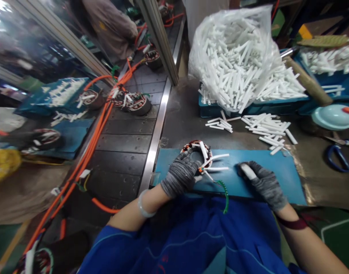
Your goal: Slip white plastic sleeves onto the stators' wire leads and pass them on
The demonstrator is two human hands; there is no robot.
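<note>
- At the far left, a yellow bundle (4, 163) and a blue bin (23, 109) with white tubes heaped in it, both blurred
- Near that bin, a wound core (45, 137) beside a blue sheet
- Orange cords (101, 127) run along the conveyor (120, 156), whose dark slats carry more cores (140, 106)
- Beyond the cords, another person's sleeve (113, 26), partly in view
- A metal rail (153, 156) edges the conveyor on the bench side
- The left hand (181, 173), in a grey glove, grips the near left side of a stator (210, 155), fingers closed on its rim
- That stator is on the left part of the blue mat (283, 171), in front of the person, with white sleeves (219, 168) sticking out to the right and a green strand (226, 194) hanging over the mat's near edge
- Behind the mat, a clear bag (261, 21) full of white tubes
- The right hand (264, 184), gloved too, is over the mat's right part, apart from the stator, fingers curled by something whitish; whether it pinches anything I cannot tell
- Loose tubes (273, 131) lie behind it
- At the far right, a pale blue container (333, 116) and scissors (337, 158)
</note>
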